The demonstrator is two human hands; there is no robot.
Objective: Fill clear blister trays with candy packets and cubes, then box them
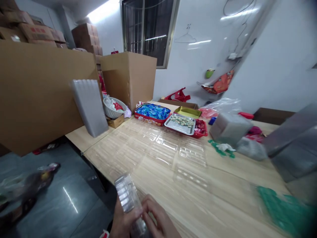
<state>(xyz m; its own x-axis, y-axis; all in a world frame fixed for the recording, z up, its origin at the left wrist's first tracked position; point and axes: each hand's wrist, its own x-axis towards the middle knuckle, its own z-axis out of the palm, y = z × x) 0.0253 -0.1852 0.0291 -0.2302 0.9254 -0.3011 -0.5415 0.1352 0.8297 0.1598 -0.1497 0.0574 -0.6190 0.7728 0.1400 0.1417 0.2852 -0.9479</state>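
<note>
A stack of clear plastic trays (pixel 127 195) stands tilted at the front edge of the table, wrapped by the fingers of my left hand (pixel 121 219). My right hand (pixel 158 216) is closed, its curled fingers pressed against the right side of the same stack. Its fingertips are partly hidden and slightly blurred. Beyond my hands, several single clear plastic trays (pixel 167 147) lie flat in rows on the wooden table (pixel 153 178). Another clear tray (pixel 192 178) lies nearer, to the right of my hands.
At the back stand a red tin of blue packets (pixel 153 111), a metal tray of small pieces (pixel 180 125) and a gold tray (pixel 188 112). A tall tray stack (pixel 90 107) leans at left beside a basket (pixel 114 108). Green plastic (pixel 284 208) lies at right.
</note>
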